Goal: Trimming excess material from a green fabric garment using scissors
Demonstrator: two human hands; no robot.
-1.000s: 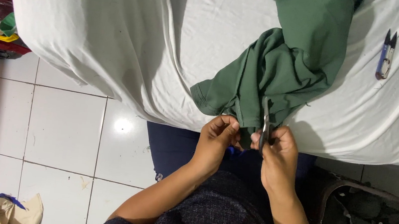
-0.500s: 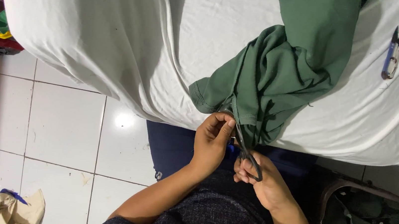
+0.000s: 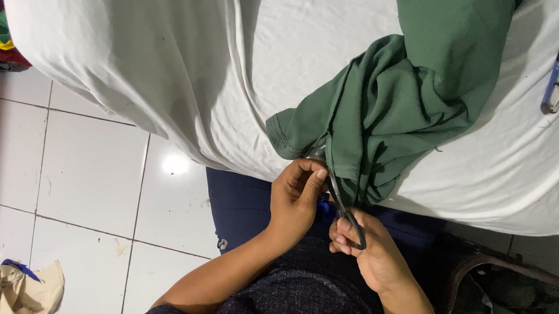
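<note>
hands [image 3: 296,197]: bare, no rings | forearms: uncovered | top: dark speckled knit | trousers: navy blue

Matt green cloth [image 3: 411,109]; glossy floor tiles [image 3: 89,163].

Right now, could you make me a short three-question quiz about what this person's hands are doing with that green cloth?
1. True or false: the right hand holds the dark scissors by their handles.
2. What does the left hand pinch? A) the green garment at its hem B) the blue thread snips C) the white sheet
3. Fill in: the blue thread snips lie untouched on the ____ sheet.

Key: 1 true; 2 A; 3 white.
</note>
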